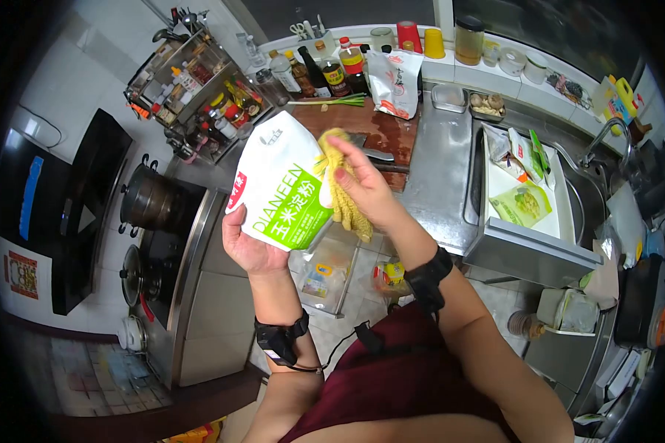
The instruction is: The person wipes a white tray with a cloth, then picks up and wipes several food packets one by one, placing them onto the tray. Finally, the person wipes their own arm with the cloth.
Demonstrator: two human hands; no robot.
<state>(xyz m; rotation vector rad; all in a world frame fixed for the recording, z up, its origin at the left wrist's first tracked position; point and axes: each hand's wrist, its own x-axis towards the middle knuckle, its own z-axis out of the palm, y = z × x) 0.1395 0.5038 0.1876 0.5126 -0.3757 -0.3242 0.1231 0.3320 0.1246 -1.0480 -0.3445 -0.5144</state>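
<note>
A white and green bag of corn starch (273,166) is held up at the centre, its printed front facing me. My left hand (253,247) grips it by the lower left edge, thumb on the front. My right hand (368,188) has its fingers closed on a yellow cloth (347,210), which is pressed against the bag's right side. Behind them lies a wooden cutting board (391,151) with a knife (379,156), partly hidden by the hand, and green onions (340,101).
Sauce bottles (335,77) and a white bag (394,85) line the back. To the right, a drawer (532,257) holding several packets sits by the sink (587,184). A stove with a pot (151,196) is at left. Below, a bin with packets (325,277) is visible.
</note>
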